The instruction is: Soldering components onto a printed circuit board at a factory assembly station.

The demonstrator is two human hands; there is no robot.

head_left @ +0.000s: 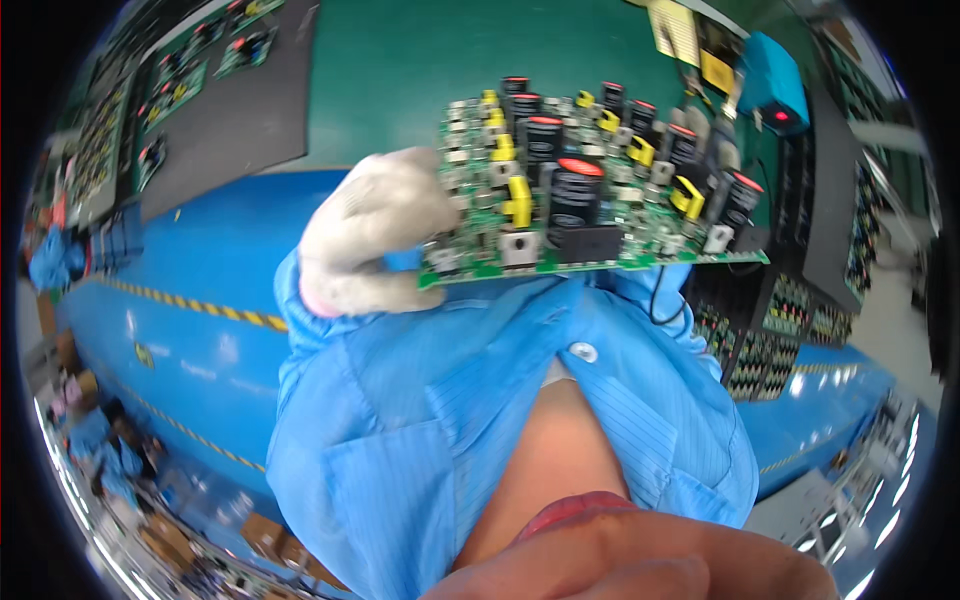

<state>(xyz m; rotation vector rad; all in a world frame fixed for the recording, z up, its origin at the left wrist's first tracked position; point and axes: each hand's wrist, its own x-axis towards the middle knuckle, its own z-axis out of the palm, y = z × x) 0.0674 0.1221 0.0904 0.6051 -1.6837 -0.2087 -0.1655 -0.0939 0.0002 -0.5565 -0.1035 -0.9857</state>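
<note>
My left hand [375, 235], in a white glove, grips the left edge of a green circuit board [590, 265], thumb below and fingers above. The board is raised in front of my chest, tilted, above the near edge of the green bench. It carries tall black capacitors [575, 195] with red tops, yellow-wrapped parts [517, 203] and several small components. Beyond the board's right side, gloved fingers of my right hand [727, 152] show, curled and partly covered by the capacitors. Something thin seems to stick out there, too blurred to name. A black cable [656, 298] hangs below the board by my right sleeve.
The green bench top [400, 70] lies ahead. At left, a dark mat [240, 130] bears several boards [175, 95]. At right stand a teal box [775, 85] with a red light, a yellow pad [717, 72] and black racks [785, 305] holding several boards.
</note>
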